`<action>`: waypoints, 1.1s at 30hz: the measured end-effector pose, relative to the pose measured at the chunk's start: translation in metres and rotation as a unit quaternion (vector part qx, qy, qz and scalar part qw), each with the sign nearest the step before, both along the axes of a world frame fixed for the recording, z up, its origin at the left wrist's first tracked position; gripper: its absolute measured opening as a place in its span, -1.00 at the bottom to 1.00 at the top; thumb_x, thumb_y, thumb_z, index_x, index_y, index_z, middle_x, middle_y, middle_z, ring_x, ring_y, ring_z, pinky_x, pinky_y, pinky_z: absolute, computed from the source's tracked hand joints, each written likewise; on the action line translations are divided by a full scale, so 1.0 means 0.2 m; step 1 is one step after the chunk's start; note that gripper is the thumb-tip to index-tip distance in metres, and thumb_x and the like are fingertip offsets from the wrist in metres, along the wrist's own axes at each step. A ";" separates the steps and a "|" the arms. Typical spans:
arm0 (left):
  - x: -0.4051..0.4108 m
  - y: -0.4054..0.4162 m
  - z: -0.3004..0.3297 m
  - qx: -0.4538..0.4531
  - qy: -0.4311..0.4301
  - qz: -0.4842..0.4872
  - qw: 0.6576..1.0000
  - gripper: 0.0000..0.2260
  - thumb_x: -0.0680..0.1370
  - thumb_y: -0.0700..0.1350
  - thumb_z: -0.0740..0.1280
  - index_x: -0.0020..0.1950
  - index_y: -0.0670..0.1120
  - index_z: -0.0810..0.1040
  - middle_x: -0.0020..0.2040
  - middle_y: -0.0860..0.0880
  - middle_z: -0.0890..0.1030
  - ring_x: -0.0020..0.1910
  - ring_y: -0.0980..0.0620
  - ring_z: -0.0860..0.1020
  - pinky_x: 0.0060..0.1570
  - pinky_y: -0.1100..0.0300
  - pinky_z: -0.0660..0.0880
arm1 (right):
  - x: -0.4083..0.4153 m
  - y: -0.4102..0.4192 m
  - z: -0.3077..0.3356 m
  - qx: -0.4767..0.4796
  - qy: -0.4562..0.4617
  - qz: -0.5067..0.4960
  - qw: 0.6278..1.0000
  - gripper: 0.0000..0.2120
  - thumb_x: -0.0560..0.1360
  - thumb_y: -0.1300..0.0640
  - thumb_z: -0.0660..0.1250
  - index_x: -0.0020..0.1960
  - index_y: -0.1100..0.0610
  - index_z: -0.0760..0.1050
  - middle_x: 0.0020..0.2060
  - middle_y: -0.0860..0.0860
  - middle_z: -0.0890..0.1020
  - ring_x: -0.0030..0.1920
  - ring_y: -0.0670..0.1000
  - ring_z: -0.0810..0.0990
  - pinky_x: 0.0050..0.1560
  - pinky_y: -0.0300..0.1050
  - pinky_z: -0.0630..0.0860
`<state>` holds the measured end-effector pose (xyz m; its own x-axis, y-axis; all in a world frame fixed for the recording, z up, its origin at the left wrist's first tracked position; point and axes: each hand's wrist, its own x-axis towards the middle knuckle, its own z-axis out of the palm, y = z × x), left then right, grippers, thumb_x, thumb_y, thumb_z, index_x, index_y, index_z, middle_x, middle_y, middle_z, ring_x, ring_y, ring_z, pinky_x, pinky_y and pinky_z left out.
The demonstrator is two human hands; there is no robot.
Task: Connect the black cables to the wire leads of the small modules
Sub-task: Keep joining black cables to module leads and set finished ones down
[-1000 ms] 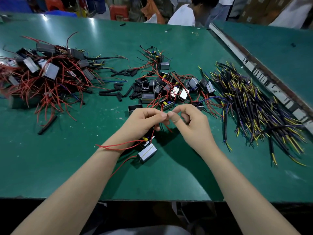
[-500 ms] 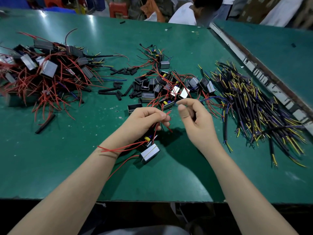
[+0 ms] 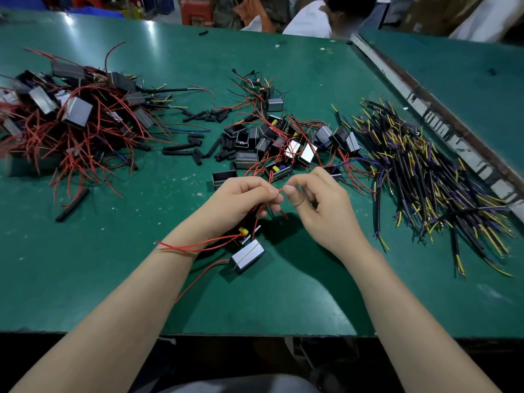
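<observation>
left hand [image 3: 241,199]: grip pinching red lead [image 3: 280,190]
right hand [image 3: 320,205]: grip pinching same lead
module [image 3: 247,254]: on worktop [image 3: 85,265], below hands

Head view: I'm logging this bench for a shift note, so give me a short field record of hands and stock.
left hand: pinches thin red wire lead
right hand: pinches same lead
module in work: small grey box module, below left hand
cables: black cables with yellow tips, piled right
surface: green table
</observation>
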<state>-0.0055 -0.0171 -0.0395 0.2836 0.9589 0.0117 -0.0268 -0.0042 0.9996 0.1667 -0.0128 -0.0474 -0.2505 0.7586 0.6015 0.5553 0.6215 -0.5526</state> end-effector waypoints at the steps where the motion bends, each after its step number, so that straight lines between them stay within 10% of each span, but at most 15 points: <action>1: -0.01 0.00 0.00 0.027 0.017 0.003 0.999 -0.82 0.47 -0.12 0.34 -0.31 0.02 0.65 -0.30 0.03 0.65 -0.29 0.10 0.52 -0.31 0.37 0.44 | 0.00 0.00 0.00 -0.034 0.012 0.007 0.999 -0.91 0.55 0.18 0.31 -0.10 0.16 0.57 -0.36 -0.18 0.28 -0.33 -0.18 0.32 -0.26 -0.37 0.27; 6: -0.05 0.02 -0.03 0.227 0.197 0.061 0.952 -0.93 0.51 -0.17 0.40 -0.11 -0.03 0.67 -0.30 0.12 0.57 -0.28 0.23 0.49 -0.19 0.40 0.37 | 0.01 0.01 0.02 -0.276 0.074 0.018 0.958 -0.82 0.55 0.01 0.31 -0.22 0.00 0.53 -0.52 -0.17 0.33 -0.46 -0.18 0.26 -0.42 -0.36 0.23; 10: -0.05 0.01 -0.03 0.276 0.218 0.065 0.934 -0.91 0.49 -0.14 0.42 -0.04 -0.01 0.69 -0.29 0.13 0.54 -0.27 0.17 0.49 -0.18 0.41 0.35 | 0.00 0.00 0.04 -0.371 0.101 0.016 0.923 -0.78 0.55 0.02 0.29 -0.26 0.00 0.56 -0.34 0.09 0.62 -0.37 -0.02 0.49 -0.25 0.09 0.45; 13: -0.04 0.01 -0.03 0.261 0.218 0.065 0.938 -0.93 0.50 -0.07 0.40 -0.09 0.09 0.66 -0.22 0.13 0.63 -0.19 0.17 0.56 -0.12 0.39 0.40 | 0.00 0.01 0.05 -0.390 0.155 0.042 0.907 -0.68 0.57 0.11 0.26 -0.35 0.00 0.55 -0.57 -0.22 0.45 -0.49 -0.21 0.41 -0.44 -0.39 0.28; 17: -0.03 0.02 -0.03 0.199 0.189 0.105 0.956 -0.86 0.52 -0.08 0.38 -0.19 0.15 0.58 -0.32 0.27 0.59 -0.32 0.33 0.49 -0.25 0.49 0.35 | 0.01 0.01 0.03 -0.288 0.120 0.006 0.950 -0.77 0.58 0.02 0.26 -0.20 -0.02 0.60 -0.47 -0.11 0.56 -0.46 -0.10 0.47 -0.45 -0.18 0.34; 21: -0.01 0.03 -0.04 0.125 0.138 0.085 0.979 -0.89 0.54 -0.12 0.36 -0.19 0.02 0.59 -0.48 0.23 0.48 -0.49 0.28 0.37 -0.44 0.48 0.27 | 0.02 0.00 0.01 -0.027 0.007 -0.010 1.000 -0.87 0.53 0.07 0.36 0.04 0.06 0.60 -0.34 -0.37 0.44 -0.35 -0.27 0.41 -0.30 -0.40 0.32; 23: -0.01 0.03 -0.04 0.100 0.118 0.064 0.986 -0.89 0.54 -0.15 0.35 -0.18 0.00 0.60 -0.49 0.19 0.47 -0.48 0.25 0.35 -0.43 0.42 0.29 | 0.03 0.00 0.01 0.021 -0.014 -0.008 1.000 -0.81 0.51 0.05 0.36 0.09 0.05 0.62 -0.35 -0.28 0.34 -0.36 -0.16 0.34 -0.33 -0.12 0.43; 33: -0.04 0.02 -0.03 0.125 0.139 0.010 0.982 -0.93 0.50 -0.07 0.40 -0.17 0.00 0.64 -0.43 0.16 0.50 -0.42 0.25 0.38 -0.35 0.43 0.30 | 0.03 0.01 0.00 -0.005 -0.031 -0.009 0.999 -0.79 0.52 -0.04 0.31 -0.07 0.08 0.62 -0.33 -0.24 0.31 -0.34 -0.12 0.34 -0.38 0.06 0.44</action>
